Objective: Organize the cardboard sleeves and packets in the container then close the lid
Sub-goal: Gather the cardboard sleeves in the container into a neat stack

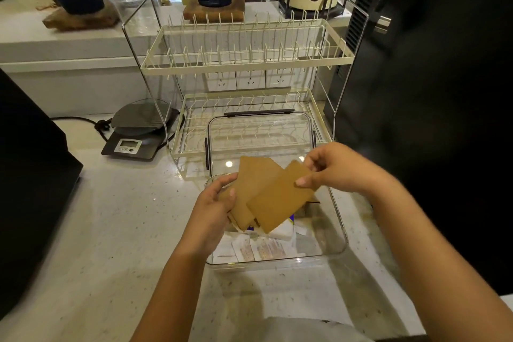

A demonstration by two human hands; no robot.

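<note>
A clear plastic container (339,233) stands open on the counter in front of me. Over it I hold flat brown cardboard sleeves. My left hand (213,205) grips a small stack of sleeves (251,183) by its lower left edge. My right hand (336,168) pinches the upper right corner of one sleeve (279,203) that lies fanned over the stack. White packets (263,248) lie on the container's floor, partly hidden by the sleeves. The clear lid (261,130) with dark clips leans back against the dish rack behind the container.
A cream two-tier wire dish rack (247,61) stands right behind the container. A grey digital scale (138,133) with a cord sits to the left. A dark machine (433,91) borders the right, a black object (27,175) the left.
</note>
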